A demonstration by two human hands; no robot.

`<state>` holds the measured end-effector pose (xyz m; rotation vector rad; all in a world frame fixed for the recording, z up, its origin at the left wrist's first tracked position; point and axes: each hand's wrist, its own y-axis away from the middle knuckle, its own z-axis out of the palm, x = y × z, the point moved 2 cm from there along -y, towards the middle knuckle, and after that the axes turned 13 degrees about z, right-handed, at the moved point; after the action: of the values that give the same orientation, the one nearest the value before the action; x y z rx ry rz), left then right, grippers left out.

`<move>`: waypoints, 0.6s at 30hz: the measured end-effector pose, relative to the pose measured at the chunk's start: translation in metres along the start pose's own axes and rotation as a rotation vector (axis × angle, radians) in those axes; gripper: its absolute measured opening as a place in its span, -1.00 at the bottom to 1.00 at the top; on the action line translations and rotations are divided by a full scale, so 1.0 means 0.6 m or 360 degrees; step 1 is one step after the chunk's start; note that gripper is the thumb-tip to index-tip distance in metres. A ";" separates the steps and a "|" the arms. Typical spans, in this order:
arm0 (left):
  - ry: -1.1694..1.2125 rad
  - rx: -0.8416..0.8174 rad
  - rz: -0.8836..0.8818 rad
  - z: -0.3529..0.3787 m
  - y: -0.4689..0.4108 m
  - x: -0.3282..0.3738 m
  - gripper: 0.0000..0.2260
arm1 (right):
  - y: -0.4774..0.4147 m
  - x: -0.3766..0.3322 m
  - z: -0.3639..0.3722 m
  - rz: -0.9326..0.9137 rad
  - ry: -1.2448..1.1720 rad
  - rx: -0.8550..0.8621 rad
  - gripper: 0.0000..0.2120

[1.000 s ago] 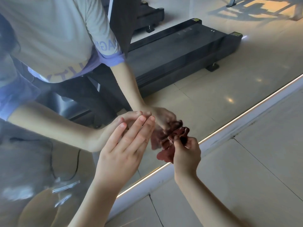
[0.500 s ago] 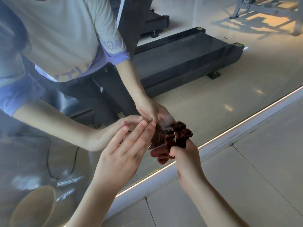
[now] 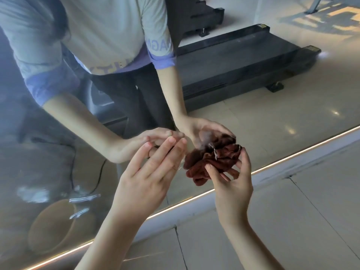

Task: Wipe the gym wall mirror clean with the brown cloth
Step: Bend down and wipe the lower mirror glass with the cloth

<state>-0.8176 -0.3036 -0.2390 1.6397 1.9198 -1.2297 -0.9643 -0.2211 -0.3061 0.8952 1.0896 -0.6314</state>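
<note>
The wall mirror (image 3: pixel 253 121) fills the upper left and meets the floor along a white base strip. A crumpled brown cloth (image 3: pixel 210 162) sits bunched in my right hand (image 3: pixel 231 182), whose fingers and thumb curl round it close to the glass. My left hand (image 3: pixel 150 172) is held up just left of the cloth, fingers straight and together, their tips at or near the mirror; I cannot tell if they touch it. Both hands and the cloth are doubled as reflections in the glass.
White smears (image 3: pixel 33 193) and streaks (image 3: pixel 83 198) mark the mirror low on the left. The glass reflects a black treadmill (image 3: pixel 243 61), a round tan object (image 3: pixel 52 227) and a person's torso. Pale floor tiles (image 3: pixel 292 221) lie in front of the white base strip (image 3: pixel 194 207).
My right hand has loosened and turned, so the bunched cloth shows more openly. The view has shifted upward and a little closer. My left hand keeps its place by the glass.
</note>
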 end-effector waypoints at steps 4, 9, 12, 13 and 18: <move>0.0023 0.0010 -0.0016 0.004 0.005 0.004 -0.48 | 0.023 0.032 0.024 -0.0064 0.0053 -0.0036 -0.44; 0.0054 0.0009 0.0008 0.005 0.019 0.002 -0.47 | 0.000 0.019 0.009 -0.0244 0.0028 0.0014 -0.42; 0.0018 0.0006 0.0054 0.005 0.035 -0.006 -0.53 | -0.012 0.034 0.006 -0.0187 -0.0028 0.0190 -0.45; 0.0009 0.0014 0.0046 0.005 0.039 -0.008 -0.54 | -0.004 0.044 0.013 -0.0160 0.0001 0.0188 -0.47; 0.0069 0.0097 -0.0123 -0.010 0.058 -0.028 -0.47 | 0.057 0.037 0.056 -0.0364 0.0128 -0.0045 -0.50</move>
<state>-0.7791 -0.3107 -0.2369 1.6487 2.0079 -1.3045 -0.9131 -0.2328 -0.3107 0.7831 1.2815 -0.7717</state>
